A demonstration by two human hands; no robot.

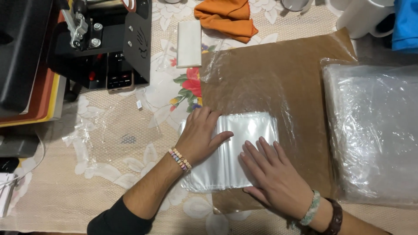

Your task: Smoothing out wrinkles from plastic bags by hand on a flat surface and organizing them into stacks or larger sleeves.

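Observation:
A small stack of clear plastic bags (244, 130) lies partly on a brown sheet (278, 74) and partly on the floral tablecloth (109, 174). My left hand (199, 137) rests flat on the stack's left side, fingers spread. My right hand (272, 172) presses flat on its lower right part, fingers pointing up and to the left. Both hands hold the stack down; neither grips it. Beaded bracelets are on both wrists.
A large bundle of clear plastic bags (374, 130) lies at the right. A black press machine (100, 39) with a phone leaning on it stands at the upper left. An orange cloth (226, 17), a white tile (189, 43) and white mugs (361, 15) sit at the back.

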